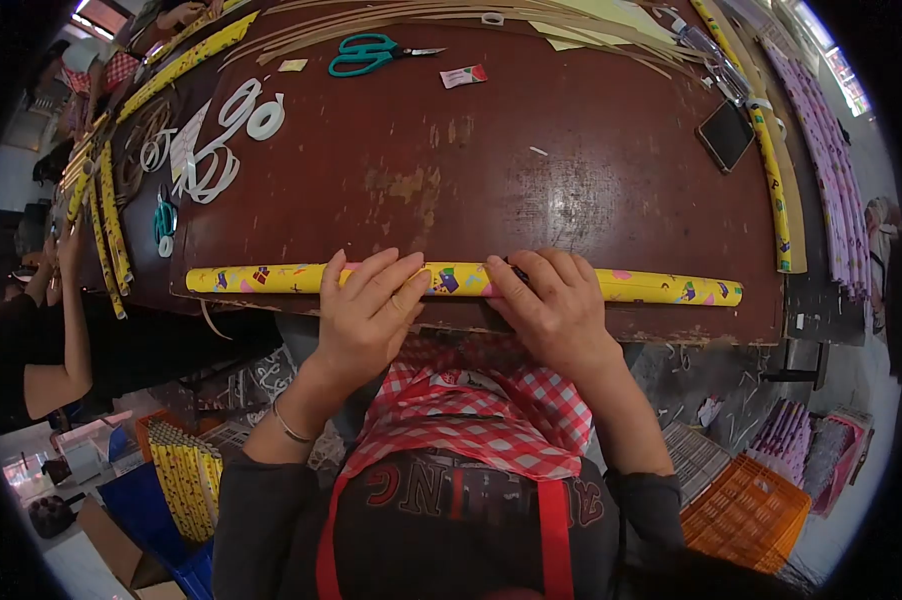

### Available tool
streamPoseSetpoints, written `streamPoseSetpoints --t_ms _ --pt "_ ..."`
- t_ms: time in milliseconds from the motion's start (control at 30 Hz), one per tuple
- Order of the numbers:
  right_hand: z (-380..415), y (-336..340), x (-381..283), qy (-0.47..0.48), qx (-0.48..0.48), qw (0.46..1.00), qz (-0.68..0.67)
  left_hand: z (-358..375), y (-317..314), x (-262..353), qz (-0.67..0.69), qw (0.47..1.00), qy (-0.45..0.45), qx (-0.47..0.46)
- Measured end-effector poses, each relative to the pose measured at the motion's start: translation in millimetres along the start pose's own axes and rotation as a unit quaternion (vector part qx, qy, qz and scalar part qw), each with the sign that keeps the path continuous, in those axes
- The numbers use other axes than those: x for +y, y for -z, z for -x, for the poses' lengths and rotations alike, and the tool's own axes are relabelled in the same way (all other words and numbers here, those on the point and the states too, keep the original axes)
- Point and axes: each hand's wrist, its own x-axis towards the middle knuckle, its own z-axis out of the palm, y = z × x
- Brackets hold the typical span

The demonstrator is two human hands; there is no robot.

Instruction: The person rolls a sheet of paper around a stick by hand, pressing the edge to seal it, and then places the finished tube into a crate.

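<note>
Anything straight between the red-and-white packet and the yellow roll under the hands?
No; in the head view, only bare, scuffed tabletop separates the packet from the yellow roll. A white scrap sits off to the right.

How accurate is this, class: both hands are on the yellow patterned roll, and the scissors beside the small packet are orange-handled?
The handle colour is wrong: the head view shows the scissors beside the small packet are teal-handled. The left hand and right hand are indeed on the yellow patterned roll.
</note>
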Motion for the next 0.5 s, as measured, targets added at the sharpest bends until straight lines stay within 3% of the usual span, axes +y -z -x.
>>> streamPoseSetpoints --t_ms 500 --pt "0 -2 1 0.006 0.010 1.000 -0.001 51 41 -59 -0.108 0.988 0.109 0.033"
